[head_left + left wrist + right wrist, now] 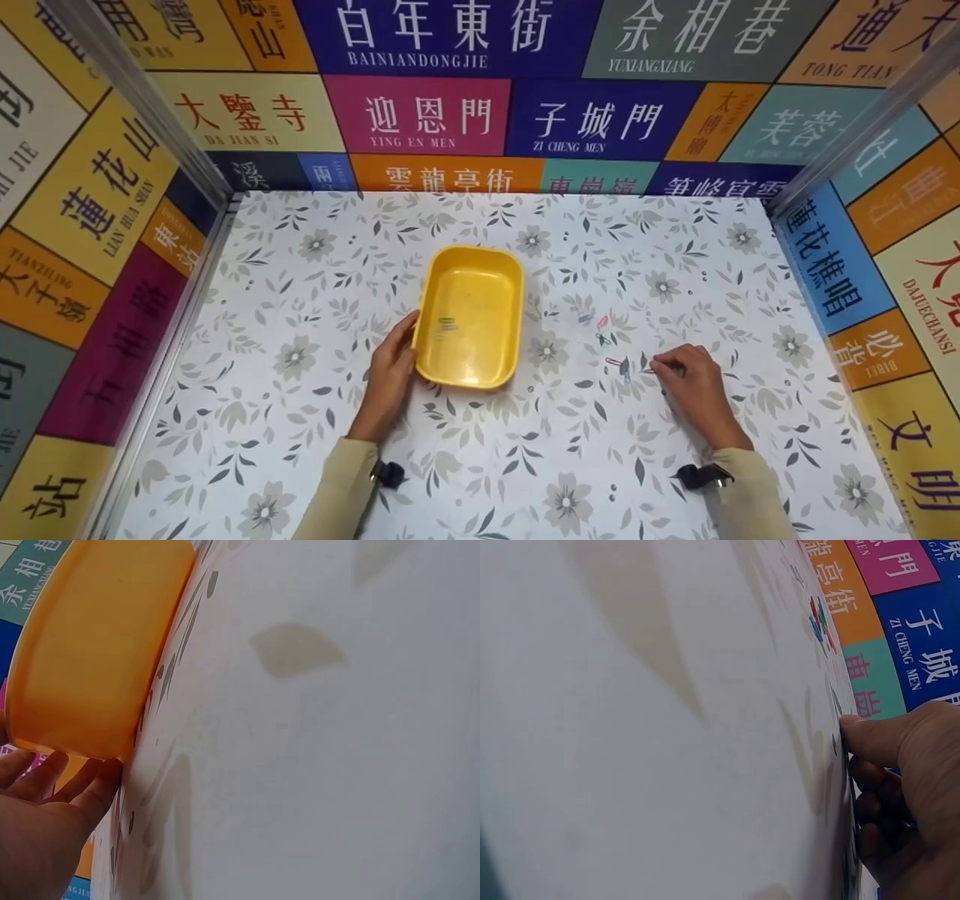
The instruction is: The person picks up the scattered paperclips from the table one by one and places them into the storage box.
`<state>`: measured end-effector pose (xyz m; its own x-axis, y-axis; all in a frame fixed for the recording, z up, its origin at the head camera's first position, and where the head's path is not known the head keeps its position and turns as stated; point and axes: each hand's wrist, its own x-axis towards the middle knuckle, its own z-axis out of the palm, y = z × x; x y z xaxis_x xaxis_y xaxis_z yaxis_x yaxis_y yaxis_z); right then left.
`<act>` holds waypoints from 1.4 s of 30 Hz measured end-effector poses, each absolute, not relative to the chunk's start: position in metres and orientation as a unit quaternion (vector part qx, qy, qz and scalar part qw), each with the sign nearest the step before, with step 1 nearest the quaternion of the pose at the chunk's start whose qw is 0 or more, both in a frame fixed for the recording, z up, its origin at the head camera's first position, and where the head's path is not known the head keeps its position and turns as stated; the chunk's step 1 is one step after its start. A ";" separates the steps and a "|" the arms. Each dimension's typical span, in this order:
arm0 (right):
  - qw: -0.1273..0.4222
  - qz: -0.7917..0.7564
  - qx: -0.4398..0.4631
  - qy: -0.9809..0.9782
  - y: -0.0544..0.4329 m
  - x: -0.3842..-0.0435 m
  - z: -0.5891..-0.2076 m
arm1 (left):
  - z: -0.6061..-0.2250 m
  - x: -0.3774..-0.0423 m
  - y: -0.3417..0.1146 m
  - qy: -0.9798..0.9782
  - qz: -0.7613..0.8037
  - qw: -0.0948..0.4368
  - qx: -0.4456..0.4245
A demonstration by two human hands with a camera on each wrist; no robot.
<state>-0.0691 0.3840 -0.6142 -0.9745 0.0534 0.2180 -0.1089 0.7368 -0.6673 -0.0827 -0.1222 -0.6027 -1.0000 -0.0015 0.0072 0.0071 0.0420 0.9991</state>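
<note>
A yellow rectangular tray (470,300) stands on the flower-patterned table. My left hand (391,375) is at its left side, fingertips against the outer wall, as the left wrist view also shows at the tray's edge (97,757). Inside lie a few small paper clips (447,321), one green. My right hand (694,379) is down at the tabletop, thumb and forefinger together and the other fingers curled; no object shows between them. Just left of its fingertips lie a red paper clip (613,361) and a bluish one (627,373). In the right wrist view, coloured clips (821,622) lie beyond the thumb.
Farther back on the table are a green paper clip (603,339), a pink one (602,322) and a pale bluish one (585,318). Panels of coloured signs (420,112) wall in the table at the back and both sides, with metal posts (862,112) at the corners.
</note>
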 end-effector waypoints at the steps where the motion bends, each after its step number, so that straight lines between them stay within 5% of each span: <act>1: 0.109 0.361 0.013 -0.926 0.384 -0.069 -0.614 | -0.603 -0.083 -0.122 -0.721 -0.692 0.003 -0.002; 42: 0.158 0.411 0.078 -0.894 0.354 -0.079 -0.601 | -0.604 -0.086 -0.122 -0.718 -0.696 0.014 -0.013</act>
<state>-0.0786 0.3541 -0.6014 -0.9377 -0.0087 0.3472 -0.2692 0.6499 -0.7107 -0.0860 -0.1223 -0.6043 -0.9993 -0.0017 0.0381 0.0380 0.0322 0.9988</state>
